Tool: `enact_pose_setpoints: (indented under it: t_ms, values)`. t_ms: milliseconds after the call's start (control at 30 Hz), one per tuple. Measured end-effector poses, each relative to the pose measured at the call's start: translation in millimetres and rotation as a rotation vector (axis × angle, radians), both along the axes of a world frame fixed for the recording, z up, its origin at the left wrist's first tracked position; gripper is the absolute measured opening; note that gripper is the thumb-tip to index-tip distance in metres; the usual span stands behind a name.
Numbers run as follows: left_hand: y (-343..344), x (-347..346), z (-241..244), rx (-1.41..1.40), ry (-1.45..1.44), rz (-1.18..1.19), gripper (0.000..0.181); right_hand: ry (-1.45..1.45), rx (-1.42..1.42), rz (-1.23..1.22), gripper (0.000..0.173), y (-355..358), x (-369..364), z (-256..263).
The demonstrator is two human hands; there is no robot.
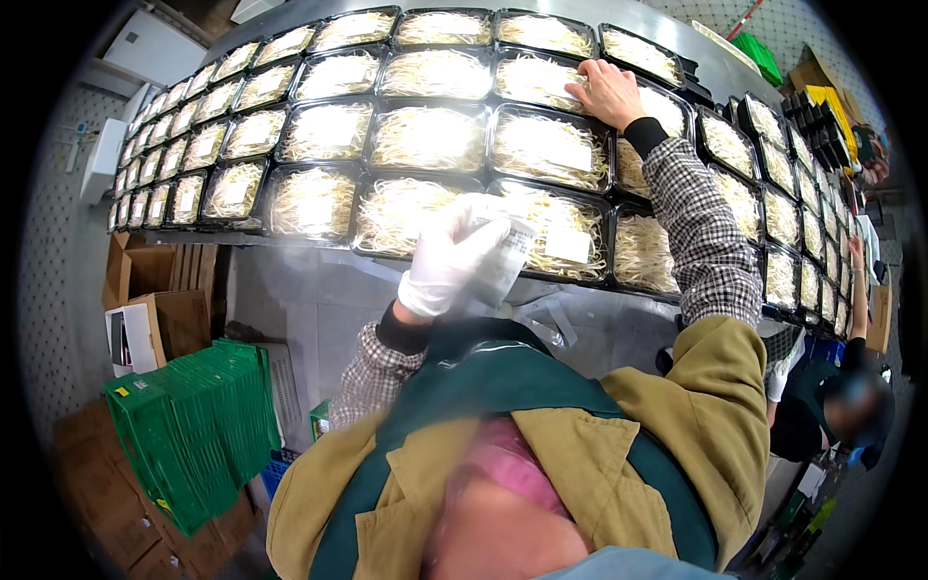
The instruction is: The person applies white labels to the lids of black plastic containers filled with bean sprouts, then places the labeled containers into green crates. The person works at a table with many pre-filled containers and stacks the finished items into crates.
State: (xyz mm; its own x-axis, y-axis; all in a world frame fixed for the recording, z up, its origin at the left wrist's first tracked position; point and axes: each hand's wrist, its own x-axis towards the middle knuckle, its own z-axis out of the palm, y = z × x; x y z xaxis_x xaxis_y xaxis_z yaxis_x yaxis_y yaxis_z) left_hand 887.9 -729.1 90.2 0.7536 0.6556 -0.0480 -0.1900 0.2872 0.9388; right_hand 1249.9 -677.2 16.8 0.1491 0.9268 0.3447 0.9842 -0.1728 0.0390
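My left hand (449,254), in a white glove, grips a sheet of printed labels (500,257) above the nearest row of trays. Bare and stretched forward, my right hand (609,90) has its fingertips on the right end of a tray of bean sprouts (533,80) in a farther row; what lies under the fingers is hidden. The black trays stand side by side in rows, under what looks like clear film. A white label (568,245) sits on a tray in front of me. The tray to its right (644,250) shows no label.
A steel table (696,43) carries the trays. Folded green crates (192,428) stand at lower left, near cardboard boxes (170,326). On the right, a co-worker (805,413) reaches over more trays (779,170). Stacked black trays (819,127) stand beyond.
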Motion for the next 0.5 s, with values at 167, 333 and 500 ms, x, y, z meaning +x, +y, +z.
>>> enact_pose_setpoints:
  t_ms: [167,333,500]
  values:
    - [3.3,17.0,-19.7,0.159,0.069,0.268,0.017,0.918,-0.225,0.131,0.042,-32.9,-74.7,46.8]
    - [12.4,28.2,-25.0,0.105,0.115,0.192,0.022,1.514,-0.510,0.364,0.018,-106.0,-140.0,90.0]
    - [9.4,20.9,-25.3,0.022,0.215,-0.095,0.016,1.156,-0.148,0.354,0.019,-56.4,-39.3,66.2]
